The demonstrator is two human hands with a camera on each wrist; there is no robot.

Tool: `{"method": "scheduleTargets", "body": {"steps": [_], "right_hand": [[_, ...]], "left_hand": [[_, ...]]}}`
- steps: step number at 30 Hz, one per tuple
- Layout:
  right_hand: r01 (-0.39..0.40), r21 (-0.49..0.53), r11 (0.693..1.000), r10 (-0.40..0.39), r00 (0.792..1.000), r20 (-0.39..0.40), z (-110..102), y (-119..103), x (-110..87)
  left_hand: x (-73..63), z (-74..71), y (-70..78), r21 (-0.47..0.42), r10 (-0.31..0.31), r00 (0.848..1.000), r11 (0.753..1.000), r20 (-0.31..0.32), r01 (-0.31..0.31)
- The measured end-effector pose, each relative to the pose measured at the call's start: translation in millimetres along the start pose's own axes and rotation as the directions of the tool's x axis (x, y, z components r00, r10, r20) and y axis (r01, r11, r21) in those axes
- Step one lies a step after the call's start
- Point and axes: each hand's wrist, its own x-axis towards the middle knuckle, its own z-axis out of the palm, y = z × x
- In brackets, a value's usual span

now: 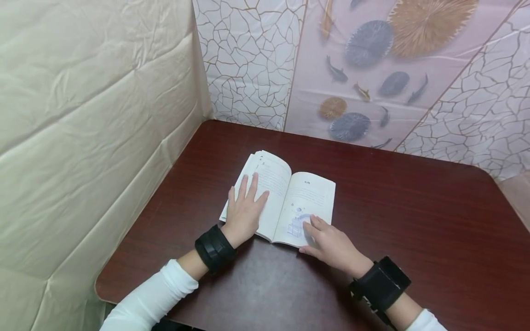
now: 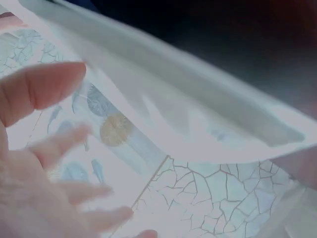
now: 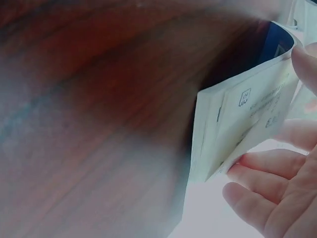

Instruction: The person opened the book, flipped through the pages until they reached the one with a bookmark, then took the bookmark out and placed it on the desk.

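Observation:
An open book with printed text lies on the table, a blue drawing low on its right page. My left hand rests across the left page with fingers spread and straight. In the left wrist view, the book's pale pages arch beside the spread fingers. My right hand is at the lower right corner of the right page, its fingertips over the page and its thumb by the bottom edge. The right wrist view has loosely extended fingers at the page edges, with part of a blue cover showing.
The dark red-brown wooden table has rounded corners. A cream cloth hangs along the left side. Behind the table stands a patterned sheet with gold crack lines and leaf and fish shapes. Both wrists wear black bands.

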Motion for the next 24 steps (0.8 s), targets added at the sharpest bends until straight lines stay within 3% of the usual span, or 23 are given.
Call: {"method": "scheduleTargets", "body": {"steps": [2,4,8,13,18,21,24], "right_hand": [[-0.003,-0.003,1.000,0.003,1.000,-0.001,0,-1,0.0],[0.003,-0.008,1.000,-0.003,1.000,-0.002,-1,-1,-0.3],[0.037,-0.025,0.999,-0.037,0.999,-0.011,-2,-1,-0.7],[0.071,-0.028,0.997,-0.072,0.996,-0.045,-2,2,-2.6],[0.071,-0.035,0.997,-0.075,0.988,-0.132,-3,6,-3.0],[0.001,-0.004,1.000,-0.002,0.979,-0.205,-4,6,-3.0],[-0.090,0.066,0.994,0.104,0.956,-0.273,-5,4,-2.5]], "left_hand": [[0.3,0.9,0.7,0.004,0.073,0.994,0.997,0.080,-0.074],[-0.5,3.1,2.5,-0.013,0.169,0.974,0.985,0.149,-0.169],[-3.5,9.7,8.3,-0.044,0.319,0.928,0.947,0.190,-0.317],[-5.0,15.0,15.7,-0.025,0.368,0.916,0.929,0.163,-0.369],[-6.2,15.5,21.0,-0.022,0.399,0.905,0.916,0.145,-0.401],[-6.3,14.2,22.8,-0.027,0.407,0.905,0.913,0.126,-0.407],[-5.6,14.7,23.4,-0.058,0.408,0.904,0.913,0.129,-0.404]]}}
